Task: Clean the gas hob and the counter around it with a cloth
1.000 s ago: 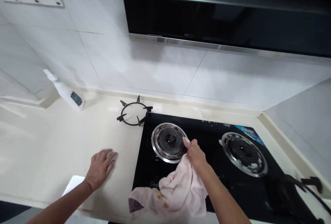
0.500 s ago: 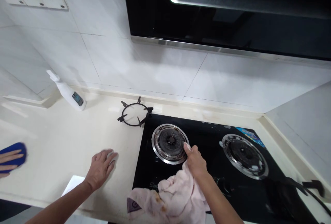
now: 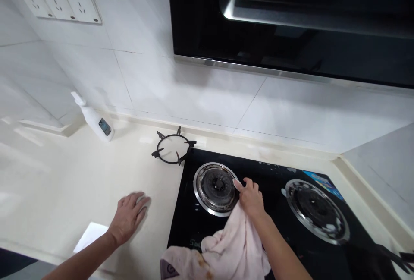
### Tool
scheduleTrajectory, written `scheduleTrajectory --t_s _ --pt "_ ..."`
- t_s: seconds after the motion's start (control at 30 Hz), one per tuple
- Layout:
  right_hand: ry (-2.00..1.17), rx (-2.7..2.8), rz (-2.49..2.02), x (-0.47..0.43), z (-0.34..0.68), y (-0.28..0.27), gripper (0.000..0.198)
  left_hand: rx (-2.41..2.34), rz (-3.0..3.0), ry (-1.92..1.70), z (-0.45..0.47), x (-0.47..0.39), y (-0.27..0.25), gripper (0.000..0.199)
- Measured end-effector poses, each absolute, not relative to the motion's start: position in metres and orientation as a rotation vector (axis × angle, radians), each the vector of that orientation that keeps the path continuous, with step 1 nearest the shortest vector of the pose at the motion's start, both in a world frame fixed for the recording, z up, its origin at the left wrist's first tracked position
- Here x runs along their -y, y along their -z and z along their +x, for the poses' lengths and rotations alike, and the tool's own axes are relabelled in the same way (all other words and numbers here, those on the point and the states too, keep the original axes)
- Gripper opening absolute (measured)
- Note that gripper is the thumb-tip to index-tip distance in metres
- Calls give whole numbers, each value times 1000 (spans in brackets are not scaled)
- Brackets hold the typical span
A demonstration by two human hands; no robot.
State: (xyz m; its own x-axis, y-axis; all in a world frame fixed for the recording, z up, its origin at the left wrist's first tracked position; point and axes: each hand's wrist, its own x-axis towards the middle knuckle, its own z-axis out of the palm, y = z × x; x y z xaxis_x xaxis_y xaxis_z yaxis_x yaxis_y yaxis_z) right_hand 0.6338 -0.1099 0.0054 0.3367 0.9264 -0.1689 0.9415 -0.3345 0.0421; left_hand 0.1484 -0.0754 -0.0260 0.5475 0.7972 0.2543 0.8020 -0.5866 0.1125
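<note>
My right hand grips a pale pink towel at the right rim of the left burner. A bit of the cloth pokes out at my thumb and presses on the burner's metal ring. The rest of the towel, brown-stained, hangs over the front of the black gas stove. My left hand rests on the cream countertop, left of the stove, holding nothing, its fingers partly spread. A black pot stand lies on the counter against the stove's back left corner.
A white spray bottle stands at the back left by the tiled wall. Beside my left forearm lies a white sheet. The right burner carries white foam spots. A dark range hood overhangs the stove. Black handles lie at right.
A hand with a blue cloth at the far left has gone from view. The view has shifted slightly up and left. My right hand stays at the burner's rim with the towel.
</note>
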Motion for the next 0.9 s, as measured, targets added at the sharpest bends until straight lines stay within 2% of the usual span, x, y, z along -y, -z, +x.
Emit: scheduleTrajectory --t_s 0.27,0.57,0.8,0.9 --pt "162 -1926 2262 47 634 -16 57 1434 -2760 429 149 76 25 34" --pt "211 -1782 2341 116 646 -6 55 1441 -2770 425 148 77 26 34" --pt "252 -1812 2342 82 640 -21 59 1459 -2765 440 149 76 24 34" --pt "291 -1773 2349 97 637 -21 57 1463 -2761 451 150 76 24 34"
